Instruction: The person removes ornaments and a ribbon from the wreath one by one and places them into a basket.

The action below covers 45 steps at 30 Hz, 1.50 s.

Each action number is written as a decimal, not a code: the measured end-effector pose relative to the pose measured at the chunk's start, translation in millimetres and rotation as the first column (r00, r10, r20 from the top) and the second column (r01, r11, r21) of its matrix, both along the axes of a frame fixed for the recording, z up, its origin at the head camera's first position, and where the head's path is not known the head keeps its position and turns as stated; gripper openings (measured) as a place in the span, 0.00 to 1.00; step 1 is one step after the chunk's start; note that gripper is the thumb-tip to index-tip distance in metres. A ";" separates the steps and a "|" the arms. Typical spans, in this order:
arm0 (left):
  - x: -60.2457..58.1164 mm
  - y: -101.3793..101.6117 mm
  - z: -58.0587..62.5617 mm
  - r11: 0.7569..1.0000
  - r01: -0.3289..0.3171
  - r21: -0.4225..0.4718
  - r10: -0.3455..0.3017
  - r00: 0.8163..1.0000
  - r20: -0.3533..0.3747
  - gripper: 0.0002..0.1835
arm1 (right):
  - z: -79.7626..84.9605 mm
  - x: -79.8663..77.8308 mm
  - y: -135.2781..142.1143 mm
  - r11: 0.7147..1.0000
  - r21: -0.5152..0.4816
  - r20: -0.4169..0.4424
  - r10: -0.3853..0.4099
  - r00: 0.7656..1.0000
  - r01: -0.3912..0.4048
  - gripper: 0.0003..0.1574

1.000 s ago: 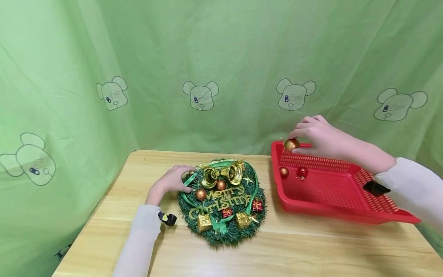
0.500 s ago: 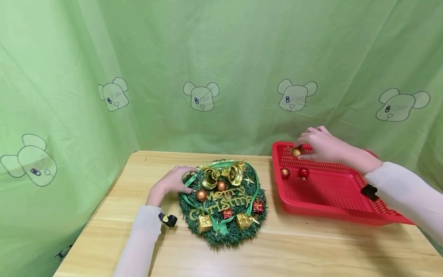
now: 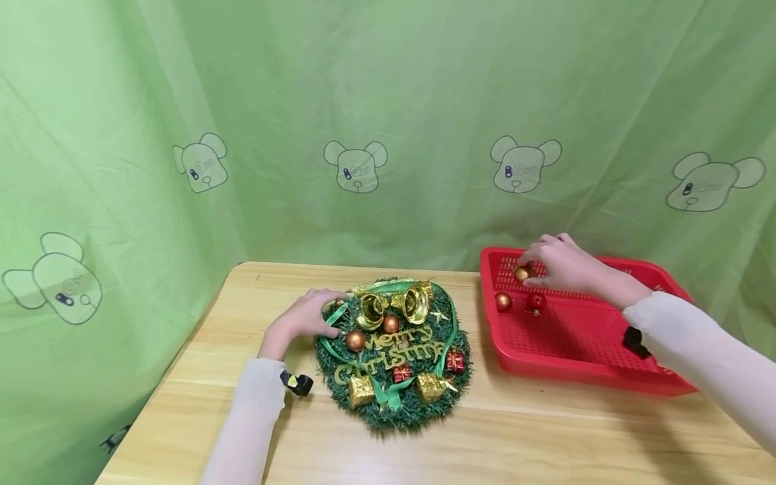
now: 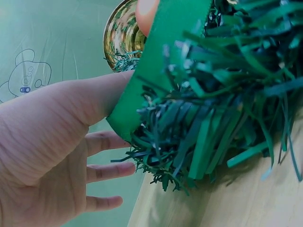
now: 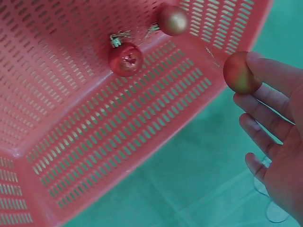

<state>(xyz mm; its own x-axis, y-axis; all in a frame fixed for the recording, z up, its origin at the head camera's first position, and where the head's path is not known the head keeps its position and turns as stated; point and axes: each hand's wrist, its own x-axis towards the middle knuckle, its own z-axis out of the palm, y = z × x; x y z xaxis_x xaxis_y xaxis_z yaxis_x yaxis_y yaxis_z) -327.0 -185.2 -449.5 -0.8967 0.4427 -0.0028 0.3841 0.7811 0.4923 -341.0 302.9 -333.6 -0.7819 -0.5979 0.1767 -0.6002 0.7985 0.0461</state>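
A green tinsel Christmas wreath (image 3: 397,414) lies on the table, bearing gold bells (image 3: 415,304), a "Merry Christmas" sign, small gift boxes and copper balls (image 3: 356,341). My left hand (image 3: 305,316) holds its upper left edge. In the left wrist view the thumb lies against the green ribbon (image 4: 156,71), with the other fingers beyond the rim. My right hand (image 3: 566,265) pinches a gold Christmas ball (image 5: 241,73) between thumb and fingers, over the far left part of the red basket (image 3: 582,376). Beneath it, another gold ball (image 3: 503,301) and a red ball (image 3: 536,300) lie inside.
The wooden table (image 3: 509,438) carries the wreath at its middle and the perforated basket on the right. A green curtain (image 3: 424,215) printed with mouse heads hangs behind the table and at its sides.
My right hand has lowered toward the basket with the gold ball and moved slightly right. The basket's near right corner appears farther left. My left hand stays at the wreath.
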 end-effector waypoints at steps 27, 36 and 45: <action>-2.3 -1.2 -0.3 1.000 -0.003 -0.008 0.003 1.000 0.025 0.45 | -40.0 -18.0 21.6 0.998 0.059 -0.154 0.047 0.987 -0.039 0.20; -4.4 -0.7 -0.9 1.000 0.008 -0.009 -0.008 1.000 0.016 0.45 | -46.7 -23.2 26.8 0.995 0.092 -0.183 0.066 0.981 -0.049 0.21; -5.1 -1.5 -1.3 1.000 0.007 -0.009 -0.007 1.000 0.022 0.45 | -59.9 -28.6 29.7 0.989 0.127 -0.194 0.102 0.976 -0.078 0.23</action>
<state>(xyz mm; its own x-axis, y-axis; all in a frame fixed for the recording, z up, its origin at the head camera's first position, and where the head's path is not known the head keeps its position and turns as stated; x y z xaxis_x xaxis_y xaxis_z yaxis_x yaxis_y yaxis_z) -332.1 -186.7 -450.8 -0.8931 0.4490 -0.0266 0.3788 0.7827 0.4938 -369.7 332.7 -393.6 -0.6801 -0.6899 0.2479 -0.6382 0.7236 0.2629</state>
